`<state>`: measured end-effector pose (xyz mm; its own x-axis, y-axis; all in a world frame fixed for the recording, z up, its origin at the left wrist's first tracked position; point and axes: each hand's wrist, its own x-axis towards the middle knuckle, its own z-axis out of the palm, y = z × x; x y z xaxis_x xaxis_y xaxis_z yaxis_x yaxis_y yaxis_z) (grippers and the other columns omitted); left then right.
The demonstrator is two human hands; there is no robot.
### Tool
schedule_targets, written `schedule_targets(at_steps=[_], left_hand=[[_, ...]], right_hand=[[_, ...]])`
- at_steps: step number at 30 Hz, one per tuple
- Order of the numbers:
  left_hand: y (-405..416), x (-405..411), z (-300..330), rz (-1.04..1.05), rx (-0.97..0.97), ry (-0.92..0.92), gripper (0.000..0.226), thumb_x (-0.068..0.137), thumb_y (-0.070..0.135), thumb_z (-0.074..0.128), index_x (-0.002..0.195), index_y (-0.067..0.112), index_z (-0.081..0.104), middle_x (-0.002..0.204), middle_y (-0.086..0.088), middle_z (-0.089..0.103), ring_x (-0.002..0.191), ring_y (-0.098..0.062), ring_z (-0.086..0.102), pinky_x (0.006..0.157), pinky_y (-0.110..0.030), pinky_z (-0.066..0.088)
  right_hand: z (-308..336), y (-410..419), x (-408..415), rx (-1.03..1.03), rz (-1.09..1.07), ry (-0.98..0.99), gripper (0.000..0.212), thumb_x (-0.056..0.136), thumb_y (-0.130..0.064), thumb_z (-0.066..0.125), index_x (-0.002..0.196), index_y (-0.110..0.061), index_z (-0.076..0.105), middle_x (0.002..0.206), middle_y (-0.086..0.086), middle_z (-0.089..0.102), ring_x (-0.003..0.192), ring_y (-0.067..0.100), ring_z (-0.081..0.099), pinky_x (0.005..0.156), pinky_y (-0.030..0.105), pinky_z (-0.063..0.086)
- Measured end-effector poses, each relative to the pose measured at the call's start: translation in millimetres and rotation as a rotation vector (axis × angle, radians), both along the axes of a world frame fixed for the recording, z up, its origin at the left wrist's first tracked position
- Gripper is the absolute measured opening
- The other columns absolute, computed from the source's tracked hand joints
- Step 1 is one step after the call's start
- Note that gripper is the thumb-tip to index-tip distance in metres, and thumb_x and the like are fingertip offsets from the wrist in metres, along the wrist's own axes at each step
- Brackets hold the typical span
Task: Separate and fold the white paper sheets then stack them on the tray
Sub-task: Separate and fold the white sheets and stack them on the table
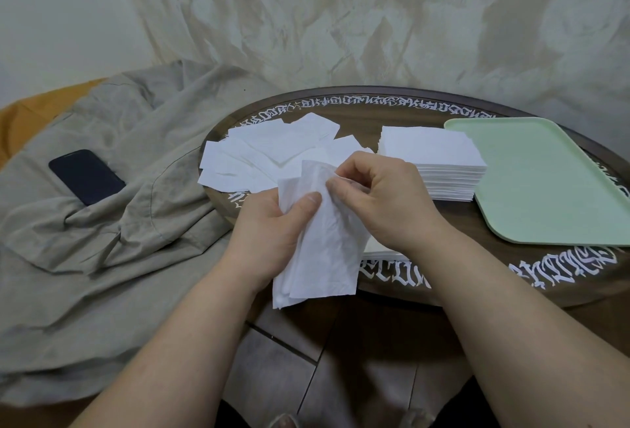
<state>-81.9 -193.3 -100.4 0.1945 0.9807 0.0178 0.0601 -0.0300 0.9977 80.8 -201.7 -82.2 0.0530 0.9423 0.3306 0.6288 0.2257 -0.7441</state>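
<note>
Both hands, left hand point(272, 223) and right hand point(381, 195), pinch a paper sheet point(324, 240) at the counter's point(477, 270) six o'clock, peeling layers apart; the tray point(538, 182) at three o'clock holds no sheets.

left hand point(272, 223) grips paper sheets point(324, 243) | right hand point(381, 199) pinches top edge | tray point(545, 189) bare

Phone: a dark blue flat smartphone point(87, 177) is seen well to the left of the hands, laid screen-up on the cloth.
Cloth: a crumpled beige fabric sheet point(112, 240) is spread left of the hands.
Table: a round dark brown wooden table point(385, 110) with white ornate lettering around its rim is placed beneath and beyond the hands.
Backdrop: a wrinkled pale cream fabric point(358, 18) is hung far beyond the hands.
Floor: brown tiles point(306, 359) are seen below the forearms.
</note>
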Motion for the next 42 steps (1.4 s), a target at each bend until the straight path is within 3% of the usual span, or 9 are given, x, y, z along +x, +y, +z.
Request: schedule_targets(at_steps=[6, 13, 20, 23, 27, 31, 36, 39, 42], left_hand=[[-0.8, 0.2, 0.7, -0.021, 0.013, 0.025, 0.017, 0.078, 0.030, 0.068, 0.087, 0.017, 0.075, 0.092, -0.006, 0.077, 0.091, -0.027, 0.073, 0.087, -0.057, 0.055], [0.0, -1.0, -1.2, -0.031, 0.084, 0.100, 0.014, 0.095, 0.014, 0.064, 0.087, 0.016, 0.076, 0.090, -0.007, 0.077, 0.089, -0.025, 0.073, 0.084, -0.050, 0.056], [3.1, -6.6, 0.7, 0.009, 0.062, -0.004, 0.018, 0.096, 0.010, 0.059, 0.089, 0.020, 0.072, 0.087, 0.005, 0.077, 0.085, -0.012, 0.073, 0.075, -0.031, 0.059], [5.1, -7.2, 2.6, 0.027, -0.001, -0.127, 0.016, 0.096, 0.011, 0.056, 0.093, 0.016, 0.071, 0.089, 0.005, 0.077, 0.085, -0.011, 0.073, 0.069, -0.024, 0.057], [7.0, -6.0, 3.6, 0.059, -0.075, -0.286, 0.019, 0.099, 0.013, 0.051, 0.096, 0.013, 0.070, 0.096, -0.003, 0.077, 0.092, -0.019, 0.073, 0.078, -0.032, 0.059], [9.8, -5.8, 6.4, 0.136, -0.101, -0.425, 0.022, 0.102, 0.013, 0.047, 0.099, 0.017, 0.069, 0.103, -0.002, 0.075, 0.101, -0.021, 0.071, 0.089, -0.041, 0.056], [7.2, -4.0, 5.1, 0.094, -0.078, -0.318, 0.019, 0.100, 0.012, 0.051, 0.099, 0.014, 0.070, 0.099, -0.003, 0.076, 0.096, -0.021, 0.072, 0.084, -0.038, 0.058], [3.6, -1.6, 5.3, 0.040, -0.082, -0.258, 0.015, 0.095, 0.014, 0.058, 0.100, 0.010, 0.071, 0.102, -0.007, 0.076, 0.098, -0.023, 0.072, 0.084, -0.037, 0.059], [6.1, -3.5, 4.7, 0.032, -0.127, -0.261, 0.016, 0.094, 0.016, 0.058, 0.099, 0.008, 0.071, 0.101, -0.009, 0.076, 0.095, -0.024, 0.072, 0.083, -0.037, 0.058]], right_hand=[[-0.4, 0.4, 0.2, 0.036, -0.011, -0.026, 0.008, 0.085, -0.025, 0.069, 0.078, -0.025, 0.065, 0.070, -0.016, 0.060, 0.072, 0.006, 0.054, 0.067, 0.023, 0.041], [0.7, -0.3, -2.7, 0.118, 0.067, -0.147, 0.013, 0.078, -0.023, 0.071, 0.090, -0.024, 0.067, 0.093, -0.010, 0.060, 0.093, 0.011, 0.047, 0.080, 0.010, 0.033], [7.2, -2.3, 3.5, -0.005, -0.001, -0.145, 0.013, 0.080, -0.027, 0.073, 0.077, -0.020, 0.063, 0.070, -0.018, 0.051, 0.084, 0.013, 0.045, 0.066, 0.013, 0.034], [5.8, -2.2, 7.0, -0.082, 0.022, -0.038, 0.011, 0.083, -0.025, 0.070, 0.074, -0.021, 0.066, 0.067, -0.007, 0.061, 0.072, 0.016, 0.054, 0.062, 0.031, 0.040], [1.5, -3.8, 10.5, -0.119, 0.014, 0.106, 0.019, 0.085, -0.019, 0.067, 0.069, -0.009, 0.063, 0.060, -0.007, 0.052, 0.056, 0.006, 0.042, 0.054, 0.023, 0.032], [1.5, -5.0, 16.9, -0.134, 0.019, 0.309, 0.010, 0.083, -0.009, 0.068, 0.076, -0.002, 0.068, 0.077, 0.017, 0.063, 0.069, 0.014, 0.053, 0.065, 0.029, 0.040], [4.8, -8.1, 11.9, -0.158, 0.093, 0.534, 0.017, 0.084, -0.003, 0.069, 0.089, -0.018, 0.076, 0.091, -0.008, 0.074, 0.081, 0.005, 0.066, 0.074, 0.020, 0.050], [3.2, -6.9, 8.7, -0.151, 0.023, 0.475, 0.008, 0.084, -0.006, 0.069, 0.082, 0.000, 0.074, 0.083, 0.015, 0.071, 0.071, 0.009, 0.058, 0.067, 0.027, 0.046], [0.4, -4.5, 10.0, -0.122, -0.039, 0.499, 0.026, 0.084, -0.008, 0.069, 0.082, 0.017, 0.062, 0.077, 0.029, 0.058, 0.068, 0.013, 0.050, 0.065, 0.031, 0.040]])
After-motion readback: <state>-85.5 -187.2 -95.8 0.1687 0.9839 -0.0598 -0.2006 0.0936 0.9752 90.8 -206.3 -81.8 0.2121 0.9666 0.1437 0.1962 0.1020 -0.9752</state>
